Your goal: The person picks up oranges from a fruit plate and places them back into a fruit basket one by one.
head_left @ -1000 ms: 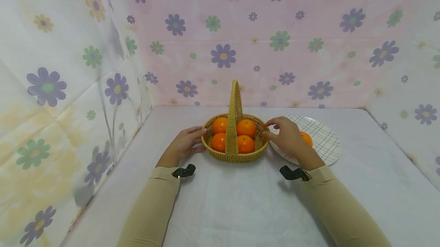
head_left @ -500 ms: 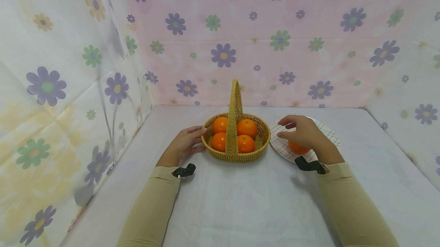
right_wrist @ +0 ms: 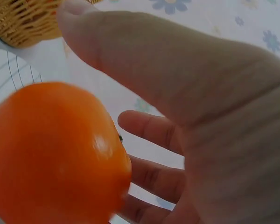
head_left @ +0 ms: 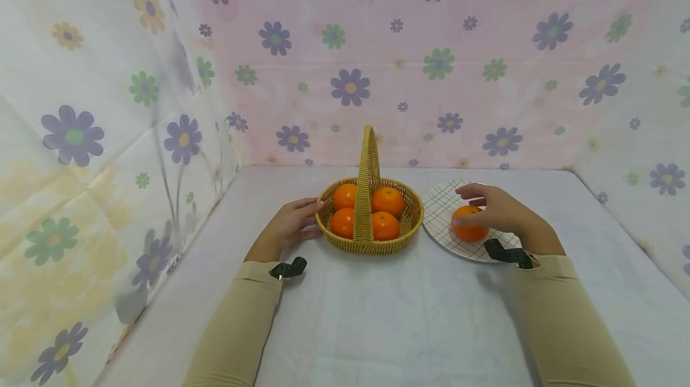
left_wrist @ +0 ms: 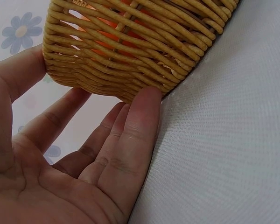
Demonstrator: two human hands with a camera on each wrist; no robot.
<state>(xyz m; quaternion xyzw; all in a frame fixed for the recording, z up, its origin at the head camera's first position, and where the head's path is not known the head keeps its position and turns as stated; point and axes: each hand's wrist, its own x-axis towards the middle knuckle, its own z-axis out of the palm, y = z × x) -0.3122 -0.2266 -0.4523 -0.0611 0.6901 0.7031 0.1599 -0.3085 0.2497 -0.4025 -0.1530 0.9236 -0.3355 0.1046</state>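
A yellow woven basket [head_left: 364, 246] with a tall arched handle stands upright, with several oranges [head_left: 388, 201] inside. My left hand [head_left: 291, 222] touches its left side; in the left wrist view the extended fingers [left_wrist: 137, 135] rest against the woven wall, low down near the table. To the right lies a single orange [head_left: 471, 228] on a white checked plate [head_left: 439, 213]. Over this orange is my right hand [head_left: 501, 213], thumb and fingers spread apart. In the right wrist view a gap shows between the thumb [right_wrist: 130, 51] and the fruit; whether the far fingers touch it I cannot tell.
White cloth covers the table [head_left: 366, 321]. A flowered pink curtain [head_left: 399, 63] hangs along the back edge, and flowered white cloth [head_left: 97, 153] hangs at the left side. The plate's left rim lies close beside the basket.
My right hand has left the basket's right rim and moved right, over the plate to the single orange. The left hand and the basket stay in place.
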